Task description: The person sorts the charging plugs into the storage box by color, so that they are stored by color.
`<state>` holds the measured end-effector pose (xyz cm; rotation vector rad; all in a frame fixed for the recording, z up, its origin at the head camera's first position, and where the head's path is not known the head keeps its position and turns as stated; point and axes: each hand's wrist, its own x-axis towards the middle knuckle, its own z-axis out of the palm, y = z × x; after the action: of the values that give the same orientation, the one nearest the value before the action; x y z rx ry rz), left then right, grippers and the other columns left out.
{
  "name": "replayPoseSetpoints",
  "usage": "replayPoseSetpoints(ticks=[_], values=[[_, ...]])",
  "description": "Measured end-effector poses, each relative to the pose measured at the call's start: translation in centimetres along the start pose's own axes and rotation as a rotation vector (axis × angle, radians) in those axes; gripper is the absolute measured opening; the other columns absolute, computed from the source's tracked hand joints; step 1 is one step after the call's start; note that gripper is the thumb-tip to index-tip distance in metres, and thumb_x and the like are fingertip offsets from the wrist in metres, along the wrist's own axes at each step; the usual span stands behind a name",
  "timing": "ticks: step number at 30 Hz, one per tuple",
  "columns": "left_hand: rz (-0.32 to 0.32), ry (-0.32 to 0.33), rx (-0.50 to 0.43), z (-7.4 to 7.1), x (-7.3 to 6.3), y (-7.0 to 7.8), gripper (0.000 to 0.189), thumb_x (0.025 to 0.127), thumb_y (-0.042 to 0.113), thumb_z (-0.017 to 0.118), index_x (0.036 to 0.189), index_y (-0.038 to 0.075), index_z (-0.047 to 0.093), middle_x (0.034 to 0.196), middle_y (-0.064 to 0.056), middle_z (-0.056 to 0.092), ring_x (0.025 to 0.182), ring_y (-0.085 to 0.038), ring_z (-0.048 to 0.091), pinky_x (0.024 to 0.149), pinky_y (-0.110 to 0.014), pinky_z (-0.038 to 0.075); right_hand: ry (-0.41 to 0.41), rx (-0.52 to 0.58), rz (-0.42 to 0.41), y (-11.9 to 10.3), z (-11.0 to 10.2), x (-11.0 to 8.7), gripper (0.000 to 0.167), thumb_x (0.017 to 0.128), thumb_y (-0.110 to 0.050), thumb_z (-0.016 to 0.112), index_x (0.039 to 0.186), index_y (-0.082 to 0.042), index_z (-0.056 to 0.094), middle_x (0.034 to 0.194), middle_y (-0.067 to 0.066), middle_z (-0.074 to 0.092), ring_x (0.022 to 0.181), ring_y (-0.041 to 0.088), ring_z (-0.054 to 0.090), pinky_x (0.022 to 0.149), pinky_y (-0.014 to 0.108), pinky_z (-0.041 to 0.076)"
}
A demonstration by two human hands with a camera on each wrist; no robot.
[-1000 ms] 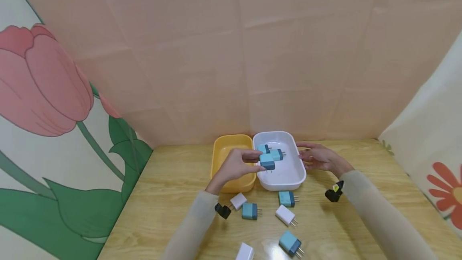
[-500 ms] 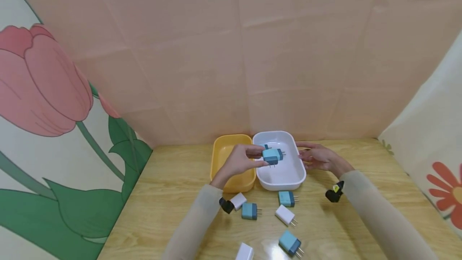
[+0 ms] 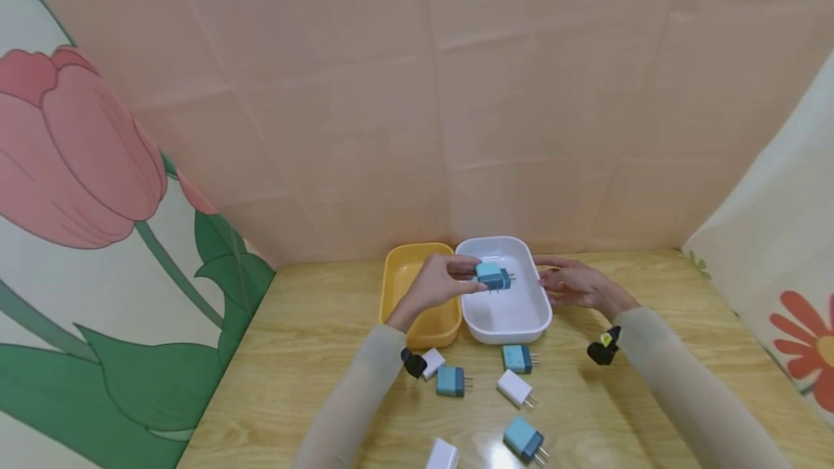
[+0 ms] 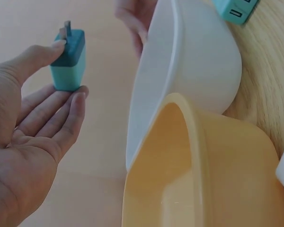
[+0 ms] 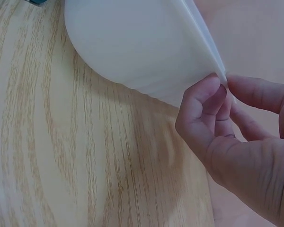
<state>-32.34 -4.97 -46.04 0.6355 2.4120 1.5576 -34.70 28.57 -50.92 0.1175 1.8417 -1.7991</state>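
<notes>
2 hands (image 3: 433, 286) (image 3: 576, 286) above wood-grain table (image 3: 293, 339), pinkish creased cloth (image 3: 417, 107) behind

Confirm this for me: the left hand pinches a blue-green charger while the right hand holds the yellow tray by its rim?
The tray's colour is wrong: the right hand holds the white tray by its rim, as the right wrist view shows. The left hand does pinch a blue-green charger.

From above and behind the left hand (image 3: 433, 286) and right hand (image 3: 580, 285), the head camera looked forward and down, farthest off. Each wrist camera (image 3: 603, 350) looked closely over its own hand; both caught the white, rounded-rectangular plastic tray (image 4: 208, 56) at the right hand.
</notes>
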Motion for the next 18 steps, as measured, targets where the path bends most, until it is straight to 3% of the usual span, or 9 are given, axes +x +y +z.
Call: replayPoseSetpoints(ticks=[8,18], values=[[0.019,-0.017,0.027,0.2,1.7,-0.1,0.053,0.082,0.029,0.092,0.130,0.015,0.075,0.121,-0.001,0.080,0.111,-0.018,0.076,0.095,-0.026,0.062,0.008,0.001,-0.002,-0.2,-0.1,0.3,0.070,0.105,-0.007,0.059,0.167,-0.014,0.027,0.119,0.002,0.063,0.098,0.018,0.056,0.081,0.030,0.057],[-0.027,-0.010,0.111,-0.3,3.1,-1.3,0.052,0.083,0.029,0.091,0.130,0.014,0.075,0.118,-0.001,0.080,0.110,-0.018,0.075,0.095,-0.030,0.062,0.018,-0.013,0.006,-0.1,0.0,0.0,0.070,0.105,-0.009,0.060,0.167,-0.015,0.027,0.128,0.005,0.060,0.102,0.019,0.056,0.085,0.031,0.058]])
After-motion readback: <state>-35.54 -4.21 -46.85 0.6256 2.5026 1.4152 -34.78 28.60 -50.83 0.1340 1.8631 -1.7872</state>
